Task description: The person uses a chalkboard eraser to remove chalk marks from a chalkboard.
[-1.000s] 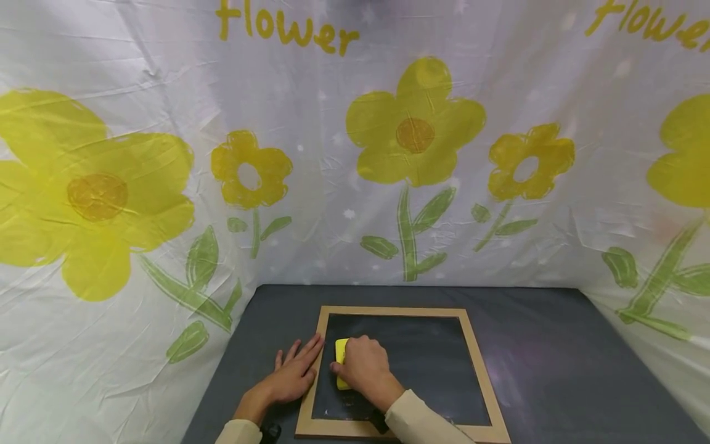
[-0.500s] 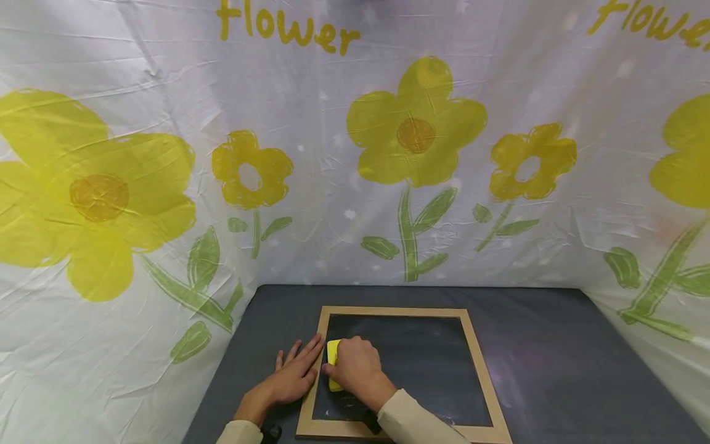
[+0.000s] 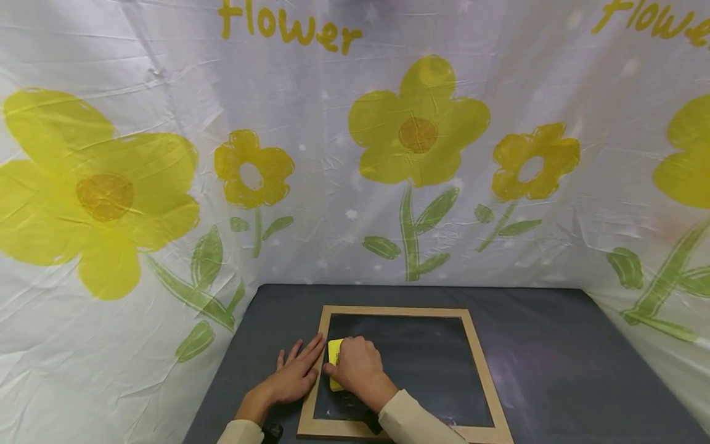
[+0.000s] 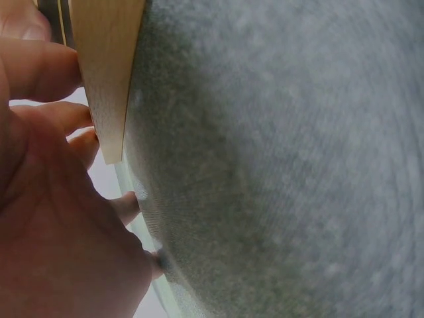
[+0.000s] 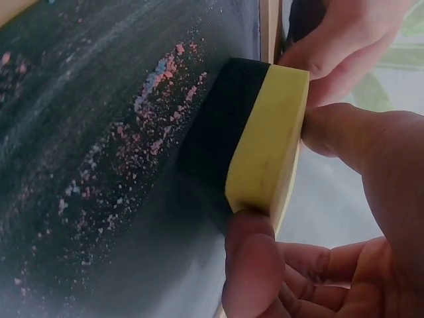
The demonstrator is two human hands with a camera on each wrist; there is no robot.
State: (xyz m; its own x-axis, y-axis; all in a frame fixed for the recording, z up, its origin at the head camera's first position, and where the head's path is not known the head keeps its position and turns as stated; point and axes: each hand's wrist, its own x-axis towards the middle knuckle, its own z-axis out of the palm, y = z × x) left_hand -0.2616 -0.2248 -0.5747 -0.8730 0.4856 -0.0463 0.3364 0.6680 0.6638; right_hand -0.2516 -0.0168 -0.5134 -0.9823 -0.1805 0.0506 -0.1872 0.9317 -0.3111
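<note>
A wood-framed chalkboard [image 3: 421, 357] lies flat on the dark table. Near its left side my right hand [image 3: 362, 369] grips a yellow-and-black chalkboard eraser [image 5: 268, 132], thumb and fingers on the yellow part. The black pad of the eraser sits against the board's surface. Pink and blue chalk crumbs [image 5: 142, 112] are strewn beside it in the right wrist view. My left hand [image 3: 291, 377] rests along the frame's left edge with its fingers spread. In the left wrist view, some fingers touch the wooden frame [image 4: 109, 79] while others reach down to the tablecloth.
A grey cloth covers the table [image 3: 560, 357]. White curtains [image 3: 327, 246] with yellow flowers enclose it at the back and sides. A small black object [image 3: 272, 433] shows by my left wrist, partly cut off.
My right hand has moved the eraser left toward the frame, mostly in the first half second, and now stays almost in place. The left hand stays on the frame.
</note>
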